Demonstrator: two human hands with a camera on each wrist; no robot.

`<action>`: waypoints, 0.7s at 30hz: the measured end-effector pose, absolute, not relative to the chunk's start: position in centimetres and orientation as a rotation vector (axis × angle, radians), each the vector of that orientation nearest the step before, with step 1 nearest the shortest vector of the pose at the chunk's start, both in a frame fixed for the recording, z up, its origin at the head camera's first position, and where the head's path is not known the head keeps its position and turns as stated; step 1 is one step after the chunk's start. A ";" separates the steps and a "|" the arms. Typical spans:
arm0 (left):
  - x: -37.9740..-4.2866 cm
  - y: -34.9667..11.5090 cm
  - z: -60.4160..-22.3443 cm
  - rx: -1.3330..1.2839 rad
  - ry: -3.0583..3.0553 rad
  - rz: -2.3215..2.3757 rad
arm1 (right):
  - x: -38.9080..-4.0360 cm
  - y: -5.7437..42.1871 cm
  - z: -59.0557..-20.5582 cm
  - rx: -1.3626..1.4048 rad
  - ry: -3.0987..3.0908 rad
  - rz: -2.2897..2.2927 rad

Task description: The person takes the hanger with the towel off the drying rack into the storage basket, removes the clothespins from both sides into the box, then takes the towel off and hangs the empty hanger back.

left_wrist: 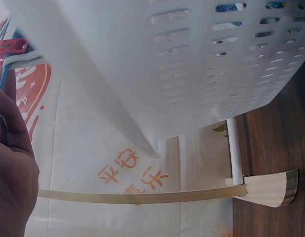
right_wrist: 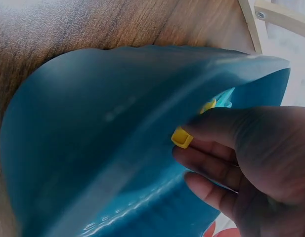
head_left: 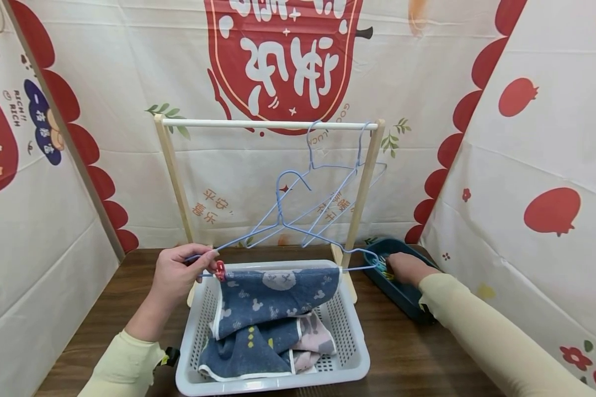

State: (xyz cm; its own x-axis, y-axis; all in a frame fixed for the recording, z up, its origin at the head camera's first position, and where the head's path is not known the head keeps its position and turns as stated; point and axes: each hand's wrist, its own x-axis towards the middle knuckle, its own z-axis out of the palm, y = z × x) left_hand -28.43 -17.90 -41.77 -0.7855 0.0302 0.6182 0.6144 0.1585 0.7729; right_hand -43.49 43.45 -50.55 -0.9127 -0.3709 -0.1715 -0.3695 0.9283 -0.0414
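Note:
My left hand (head_left: 176, 280) grips the left end of a light blue wire hanger (head_left: 281, 225). Over the hanger's lower bar hangs a dark blue patterned towel (head_left: 258, 302), with a red clothespin (head_left: 221, 271) on its upper left corner. A white perforated basket (head_left: 362, 353) stands below, holding more blue and pink cloth (head_left: 312, 334). To the right, my right hand (head_left: 408, 268) reaches into a teal tray (head_left: 399, 298). In the right wrist view, its thumb and fingers pinch a yellow clothespin (right_wrist: 182, 138); a turquoise piece (right_wrist: 224, 98) lies behind it.
Behind the basket stands a wooden rack with a white rod (head_left: 238, 124). Two more blue hangers (head_left: 310, 157) hang at the rod's right end. Printed white cloth (head_left: 129, 182) closes off the back and both sides of the brown wooden table (head_left: 129, 292).

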 end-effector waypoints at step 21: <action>-28.5 -17.9 -41.9 -0.636 -1.953 -1.678 | -38.9 40.4 -45.7 -0.445 2.911 -0.130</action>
State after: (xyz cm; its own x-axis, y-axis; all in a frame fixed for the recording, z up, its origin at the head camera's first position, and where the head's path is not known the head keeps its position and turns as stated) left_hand -28.46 -17.85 -41.94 -0.7741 0.0351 0.6321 0.6302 0.1383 0.7640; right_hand -38.93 40.41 -45.75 -0.9359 -0.3041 -0.1775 -0.2871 0.9509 -0.1153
